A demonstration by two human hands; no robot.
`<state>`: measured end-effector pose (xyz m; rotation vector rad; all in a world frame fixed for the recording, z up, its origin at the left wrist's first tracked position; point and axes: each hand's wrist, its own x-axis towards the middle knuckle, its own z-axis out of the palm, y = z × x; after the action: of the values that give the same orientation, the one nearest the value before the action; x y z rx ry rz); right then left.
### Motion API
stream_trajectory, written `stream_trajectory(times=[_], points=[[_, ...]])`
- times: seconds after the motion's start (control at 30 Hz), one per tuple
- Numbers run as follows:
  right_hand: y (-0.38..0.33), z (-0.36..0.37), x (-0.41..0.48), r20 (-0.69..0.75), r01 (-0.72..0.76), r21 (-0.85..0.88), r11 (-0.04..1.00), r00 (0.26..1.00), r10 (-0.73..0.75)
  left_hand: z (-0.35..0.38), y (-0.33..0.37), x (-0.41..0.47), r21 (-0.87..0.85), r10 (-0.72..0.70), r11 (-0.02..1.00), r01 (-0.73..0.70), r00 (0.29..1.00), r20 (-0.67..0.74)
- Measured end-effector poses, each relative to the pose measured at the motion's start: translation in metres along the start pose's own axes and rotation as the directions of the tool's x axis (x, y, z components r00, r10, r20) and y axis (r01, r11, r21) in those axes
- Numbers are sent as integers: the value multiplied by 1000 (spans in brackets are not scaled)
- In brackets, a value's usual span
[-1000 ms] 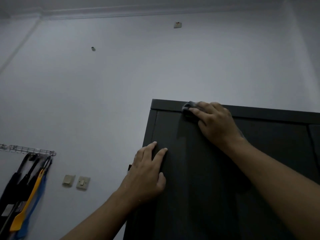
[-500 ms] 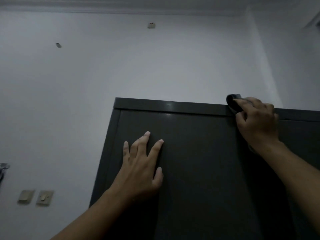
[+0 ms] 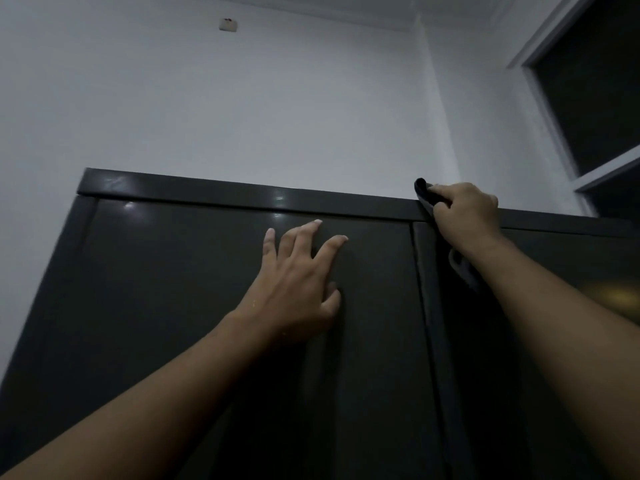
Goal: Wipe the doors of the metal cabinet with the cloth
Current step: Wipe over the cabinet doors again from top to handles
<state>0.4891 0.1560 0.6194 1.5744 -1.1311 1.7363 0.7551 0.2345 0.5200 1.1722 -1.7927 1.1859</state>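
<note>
The dark cloth (image 3: 424, 195) is at the top edge of the metal cabinet (image 3: 242, 194), just to the right of the seam between the two doors. The right hand (image 3: 464, 213) grips it, with the fingers (image 3: 441, 192) curled around the fabric and pressing it on the top rail. A lighter piece of fabric hangs below this wrist, in front of the right door (image 3: 571, 252). The left hand (image 3: 294, 282) lies flat on the left door (image 3: 173, 289), its fingers straight, spread wide and holding nothing. Behind the cabinet is a pale wall (image 3: 242, 98) with a small fitting (image 3: 228, 24) high up. A dark window (image 3: 595, 81) is at the right.
</note>
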Motion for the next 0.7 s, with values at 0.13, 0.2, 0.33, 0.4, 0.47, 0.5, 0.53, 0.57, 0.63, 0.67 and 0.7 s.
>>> stream_trajectory(times=[0.13, 0.2, 0.33, 0.4, 0.47, 0.5, 0.53, 0.57, 0.63, 0.67, 0.7], points=[[72, -1, -14, -63, 108, -39, 993, 992, -111, 16, 33, 25, -26, 17, 999, -18, 1000, -26], [101, -6, -21, -86, 151, -57, 987, 984, -155, 26, 53, 39, -27, 27, 999, -28, 999, -35], [155, -21, -25, -116, 169, -66, 983, 978, -175, 49, 102, 66, 13, 64, 998, -63, 994, -86], [182, -28, -26, -122, 154, -65, 986, 979, -161, 60, 127, 79, 47, 90, 995, -87, 994, -65], [208, -36, -25, -131, 138, -59, 989, 981, -145, 70, 150, 90, 68, 91, 994, -88, 995, -41], [221, -41, -23, -137, 111, -51, 992, 984, -117, 75, 161, 96, 68, 81, 995, -79, 996, -37], [234, -46, -21, -136, 71, -42, 997, 988, -76, 80, 172, 101, 65, 72, 995, -69, 997, -38], [247, -52, -18, -133, 28, -37, 999, 991, -33, 85, 183, 105, 62, 65, 996, -62, 997, -39], [272, -63, -15, -123, -31, -31, 999, 992, 27, 93, 204, 115, 57, 54, 997, -52, 998, -30], [285, -68, -13, -116, -49, -29, 998, 992, 45, 95, 214, 120, 53, 49, 997, -47, 999, -20], [297, -74, -11, -109, -62, -27, 998, 992, 59, 98, 224, 125, 50, 45, 998, -45, 999, -11]])
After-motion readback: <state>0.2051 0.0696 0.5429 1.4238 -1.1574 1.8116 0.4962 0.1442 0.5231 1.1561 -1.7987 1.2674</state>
